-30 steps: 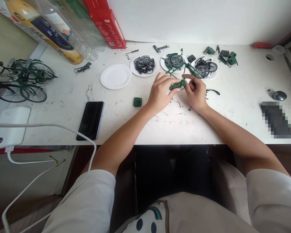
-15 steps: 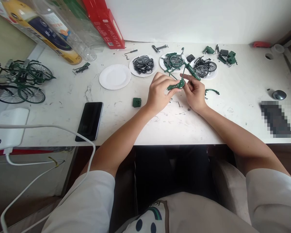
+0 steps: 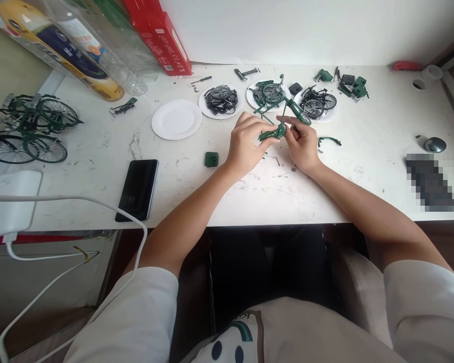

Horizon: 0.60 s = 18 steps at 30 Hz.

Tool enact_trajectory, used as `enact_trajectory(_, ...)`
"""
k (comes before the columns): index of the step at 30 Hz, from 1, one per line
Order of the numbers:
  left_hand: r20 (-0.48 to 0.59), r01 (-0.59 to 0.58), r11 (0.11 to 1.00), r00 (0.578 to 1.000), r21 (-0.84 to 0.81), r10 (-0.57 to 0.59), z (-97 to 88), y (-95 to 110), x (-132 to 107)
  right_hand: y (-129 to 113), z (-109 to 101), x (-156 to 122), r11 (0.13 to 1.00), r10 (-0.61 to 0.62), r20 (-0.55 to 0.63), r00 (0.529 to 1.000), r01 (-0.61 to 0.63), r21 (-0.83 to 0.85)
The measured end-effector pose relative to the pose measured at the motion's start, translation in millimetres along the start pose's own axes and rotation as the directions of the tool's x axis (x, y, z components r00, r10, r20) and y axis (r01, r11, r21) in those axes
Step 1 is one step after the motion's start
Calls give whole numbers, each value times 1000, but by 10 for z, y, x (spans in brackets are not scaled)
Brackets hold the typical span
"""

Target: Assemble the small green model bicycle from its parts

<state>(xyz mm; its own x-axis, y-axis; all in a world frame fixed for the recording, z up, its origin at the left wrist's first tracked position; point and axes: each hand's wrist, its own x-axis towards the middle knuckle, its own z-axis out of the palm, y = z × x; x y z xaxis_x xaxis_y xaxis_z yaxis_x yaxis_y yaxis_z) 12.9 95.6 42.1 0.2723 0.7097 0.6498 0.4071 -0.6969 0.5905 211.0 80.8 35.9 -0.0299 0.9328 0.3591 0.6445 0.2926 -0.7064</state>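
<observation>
Both hands meet over the middle of the white table [image 3: 325, 196]. My left hand [image 3: 245, 146] is closed on the lower end of a green toy bicycle frame [image 3: 273, 133]. My right hand [image 3: 301, 143] pinches the same frame from the right, with its index finger stretched along the top. The frame's thin tubes rise toward the paper plates behind it. A curved green mudguard [image 3: 329, 140] lies just right of my right hand. A small green block [image 3: 211, 159] sits left of my left hand.
Three paper plates hold parts: black tyres [image 3: 220, 99], green parts with a wheel [image 3: 269, 93], spoked wheels [image 3: 318, 105]. One plate [image 3: 176, 119] holds nothing. A phone [image 3: 137, 188] lies front left. Finished green model bicycles [image 3: 26, 126] stand far left. Bottles and a red box [image 3: 159, 35] lean at the back.
The hands and the green frame hold almost the same pose. The whole view has drifted slightly as my head moved.
</observation>
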Motion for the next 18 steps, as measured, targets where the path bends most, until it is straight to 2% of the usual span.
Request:
enact_trajectory(4, -16, -26, 1000, 1000, 5, 26, 18, -36, -13, 43, 16, 4, 998, 14, -23, 1000, -12, 57)
enact_trajectory(10, -20, -49, 998, 999, 38, 50, 34, -78, -19, 94, 51, 25, 967, -50, -73, 996, 66, 247)
enact_trajectory(18, -19, -60, 997, 998, 49, 61, 25, -86, -16, 112, 52, 26, 971, -50, -77, 996, 67, 229)
